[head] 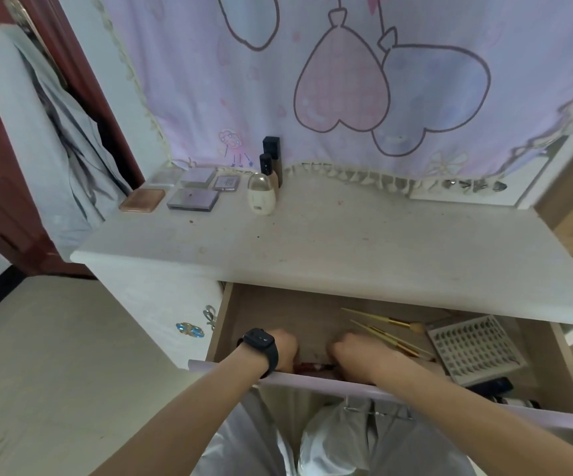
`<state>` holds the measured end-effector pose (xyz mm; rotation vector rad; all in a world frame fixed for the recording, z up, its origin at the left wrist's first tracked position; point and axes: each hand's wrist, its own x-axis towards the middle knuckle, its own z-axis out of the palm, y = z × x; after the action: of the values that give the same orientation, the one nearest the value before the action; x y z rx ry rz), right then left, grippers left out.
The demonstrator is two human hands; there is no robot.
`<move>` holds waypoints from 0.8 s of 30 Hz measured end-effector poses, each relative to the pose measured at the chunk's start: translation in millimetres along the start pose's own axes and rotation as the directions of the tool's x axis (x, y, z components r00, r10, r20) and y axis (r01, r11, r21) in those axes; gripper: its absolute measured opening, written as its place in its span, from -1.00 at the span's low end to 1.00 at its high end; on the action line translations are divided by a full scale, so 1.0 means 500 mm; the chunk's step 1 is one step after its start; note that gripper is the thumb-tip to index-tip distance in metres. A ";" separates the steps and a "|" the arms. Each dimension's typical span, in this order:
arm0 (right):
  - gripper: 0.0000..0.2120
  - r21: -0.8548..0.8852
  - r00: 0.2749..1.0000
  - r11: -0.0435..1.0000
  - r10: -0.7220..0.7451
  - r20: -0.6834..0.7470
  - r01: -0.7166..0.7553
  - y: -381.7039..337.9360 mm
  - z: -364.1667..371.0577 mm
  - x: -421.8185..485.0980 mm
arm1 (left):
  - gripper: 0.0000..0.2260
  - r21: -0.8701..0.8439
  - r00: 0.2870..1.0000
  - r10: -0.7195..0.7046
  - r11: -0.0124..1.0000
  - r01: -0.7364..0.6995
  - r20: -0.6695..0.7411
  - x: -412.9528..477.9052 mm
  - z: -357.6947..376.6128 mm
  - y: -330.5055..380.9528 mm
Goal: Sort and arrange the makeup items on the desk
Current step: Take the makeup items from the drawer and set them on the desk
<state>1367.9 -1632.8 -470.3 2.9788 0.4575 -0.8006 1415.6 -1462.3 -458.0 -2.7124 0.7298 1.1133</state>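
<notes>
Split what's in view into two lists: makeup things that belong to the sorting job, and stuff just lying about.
Job:
- flat compacts
- egg-shaped bottle
- dark-capped bottles
- gold-handled brushes
- open drawer

Lying about:
- perforated grey tray
- balloon-print cloth
- blue clip on the cabinet front

Five flat makeup compacts [189,187] lie closed in two rows at the back-left corner of the white desk [347,242]; one is peach, the others grey or pale; just right of them an egg-shaped cream bottle [261,194] stands upright, with two dark-capped bottles [270,163] upright behind it; three gold-handled brushes [386,329] lie slanted in the open drawer [278,314].
</notes>
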 end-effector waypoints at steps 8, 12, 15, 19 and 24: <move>-0.94 0.438 0.955 0.899 0.126 -0.270 0.005 0.095 -0.037 -0.079 | -0.74 -0.070 1.000 0.010 0.997 -0.010 -0.013 -0.004 0.009 -0.026; -0.78 0.418 0.967 0.902 0.192 -0.170 -0.105 0.154 -0.030 -0.116 | -0.71 -0.159 0.998 0.051 0.986 -0.056 -0.036 -0.005 0.008 -0.024; -0.68 0.305 0.978 0.938 0.195 -0.069 -0.166 0.169 -0.010 -0.131 | -0.71 -0.198 0.993 0.064 0.977 -0.083 -0.099 -0.011 0.004 -0.021; -0.58 0.262 0.978 0.945 0.209 -0.016 -0.198 0.176 0.005 -0.131 | -0.74 -0.312 0.968 0.095 0.935 -0.168 -0.233 -0.024 -0.005 -0.021; -0.53 0.181 0.973 0.960 0.226 -0.056 -0.212 0.169 0.028 -0.124 | -0.81 -0.508 0.931 0.079 0.820 -0.264 -0.358 -0.044 -0.018 -0.018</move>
<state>1334.3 -1732.0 -456.3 3.1523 0.0567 -0.7436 1412.2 -1448.3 -437.3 -3.4441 0.8175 1.0540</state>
